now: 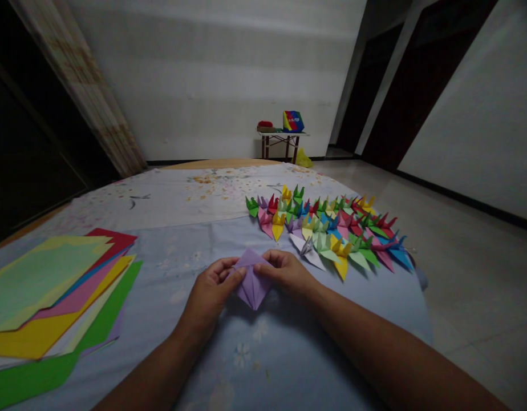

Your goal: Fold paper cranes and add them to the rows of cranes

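Note:
A purple sheet of origami paper (254, 288), folded into a small diamond with creases running to its near point, is held just over the tablecloth. My left hand (216, 282) pinches its left corner, thumb on top and fingers behind. On the opposite corner, my right hand (287, 271) grips in the same way, its thumb pressing the upper face. The fingertips behind the paper are partly hidden. Right of my hands stand several folded paper cranes (340, 251) in many colours, packed close together.
At the left lies a fanned stack of coloured paper sheets (45, 279). A floral tablecloth (182, 354) covers the round table. Against the far wall, a small table (284, 135) bears a multicoloured box (293, 121), with a yellow bag (303, 158) beside it on the floor.

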The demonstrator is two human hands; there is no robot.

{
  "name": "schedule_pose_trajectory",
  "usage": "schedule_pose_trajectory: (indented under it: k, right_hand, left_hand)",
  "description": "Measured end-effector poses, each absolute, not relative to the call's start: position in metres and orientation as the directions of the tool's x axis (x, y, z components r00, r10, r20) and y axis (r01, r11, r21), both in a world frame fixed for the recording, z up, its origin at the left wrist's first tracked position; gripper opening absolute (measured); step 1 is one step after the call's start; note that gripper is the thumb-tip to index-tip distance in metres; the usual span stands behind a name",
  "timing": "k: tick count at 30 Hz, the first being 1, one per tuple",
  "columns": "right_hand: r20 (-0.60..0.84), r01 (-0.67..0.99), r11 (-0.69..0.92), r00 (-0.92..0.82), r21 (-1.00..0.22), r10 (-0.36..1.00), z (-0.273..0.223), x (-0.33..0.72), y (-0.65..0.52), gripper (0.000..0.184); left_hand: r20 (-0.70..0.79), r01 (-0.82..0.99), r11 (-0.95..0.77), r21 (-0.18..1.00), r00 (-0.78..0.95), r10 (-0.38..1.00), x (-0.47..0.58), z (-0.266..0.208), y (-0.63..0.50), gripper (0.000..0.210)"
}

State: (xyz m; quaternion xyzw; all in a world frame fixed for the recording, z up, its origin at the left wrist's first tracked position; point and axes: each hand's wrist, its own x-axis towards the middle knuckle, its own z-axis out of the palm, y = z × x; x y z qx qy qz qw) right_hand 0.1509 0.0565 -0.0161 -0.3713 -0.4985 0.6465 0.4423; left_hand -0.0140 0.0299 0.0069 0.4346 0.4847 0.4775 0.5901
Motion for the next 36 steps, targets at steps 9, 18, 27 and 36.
schedule_pose_trajectory:
  k: [9, 18, 27, 36]
  right_hand:
    - [-0.015, -0.242, -0.102, -0.338, -0.965, 0.941, -0.019, 0.150, 0.060, 0.035]
    - [-0.019, -0.223, -0.104, -0.353, -0.969, 0.935, -0.016, 0.149, 0.058, 0.037]
    - [0.025, -0.198, -0.053, -0.370, -0.979, 0.929, -0.021, 0.149, 0.058, 0.034]
    - [0.009, -0.247, -0.117, -0.456, -0.962, 0.890, -0.020, 0.152, 0.060, 0.037]
  left_hand:
    - [-0.123, -0.061, 0.127, 0.990, 0.070, 0.990, -0.014, 0.001, 0.030, 0.031]
    - [-0.128, -0.041, 0.132, 0.990, 0.093, 0.987, -0.014, -0.001, 0.031, 0.028]
    - [-0.116, -0.038, 0.122, 0.992, 0.118, 0.986, -0.013, -0.005, 0.030, 0.026]
    - [-0.091, -0.088, 0.103, 0.991, 0.131, 0.987, -0.013, -0.007, 0.029, 0.025]
